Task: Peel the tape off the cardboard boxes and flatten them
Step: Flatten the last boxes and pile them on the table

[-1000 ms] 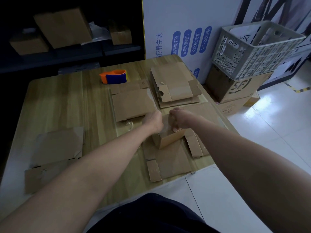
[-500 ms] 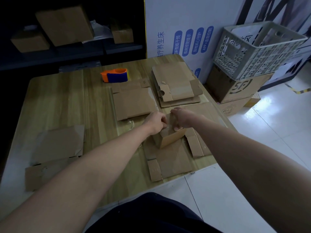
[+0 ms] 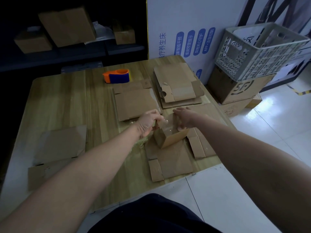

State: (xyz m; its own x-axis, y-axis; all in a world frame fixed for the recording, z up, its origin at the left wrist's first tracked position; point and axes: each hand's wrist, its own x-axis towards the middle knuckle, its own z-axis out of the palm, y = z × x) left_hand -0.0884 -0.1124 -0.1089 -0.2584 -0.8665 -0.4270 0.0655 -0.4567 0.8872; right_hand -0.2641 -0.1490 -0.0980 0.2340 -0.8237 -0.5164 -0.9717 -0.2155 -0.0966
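Left grip (image 3: 149, 123) pinches the clear tape (image 3: 162, 122), partly peeled off the small upright box (image 3: 170, 139) that the right grip (image 3: 186, 117) clasps on the counter (image 3: 67, 101). This looks like the peeling step, and the next move likely needs a steady pull away.

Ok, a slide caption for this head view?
Left hand pinches clear tape on a small box; right hand holds its top.

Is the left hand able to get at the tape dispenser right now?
Probably yes: only flat cardboard lies between the left hand and the dispenser, nothing upright. But it is pinching tape at the box, so it must let go first.
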